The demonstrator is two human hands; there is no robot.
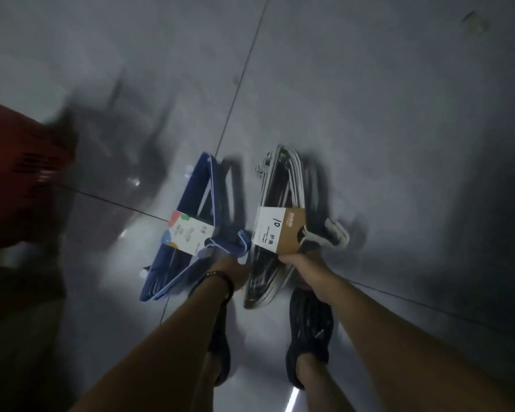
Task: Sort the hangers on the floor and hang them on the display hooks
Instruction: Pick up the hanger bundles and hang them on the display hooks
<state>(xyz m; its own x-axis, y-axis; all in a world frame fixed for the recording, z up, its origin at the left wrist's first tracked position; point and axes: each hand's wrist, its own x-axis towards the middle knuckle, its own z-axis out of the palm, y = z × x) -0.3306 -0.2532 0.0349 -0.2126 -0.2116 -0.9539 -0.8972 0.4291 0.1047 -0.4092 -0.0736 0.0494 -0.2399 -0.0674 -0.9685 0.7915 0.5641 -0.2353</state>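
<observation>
Head cam, looking straight down. Frame is dim and blurred at the left edge.

- Left hand (235,272): clenched round the neck of the blue hangers (202,173), just under their hook (239,242). I only see the back of the hand; the fingertips are hidden behind the bundle.
- Right hand (295,263): fist closed on the grey hangers (286,173), at the near edge of their sleeve.
- Both bundles are side by side in front of me, close but apart, blue on the left and grey on the right. Hooks point right. Each throws a shadow offset to the right on the floor (369,114). Can't tell if either bundle touches the tiles.
- Blue bundle: colour card (191,233) wrapped round the middle, print too blurred to read.
- Grey bundle: white-brown card (280,230), "10" readable on the white half, rest too small. Grey hook (336,230) sticks out past the card.
- Bracelet (220,278) on my left wrist.
- My shoes below the hands: right shoe (309,331) in clear view, left shoe (220,352) half hidden behind my left forearm.
- Red thing (18,162) at far left on the floor, smeared, can't identify.
- Floor is grey tile, with grout lines crossing behind the bundles.
</observation>
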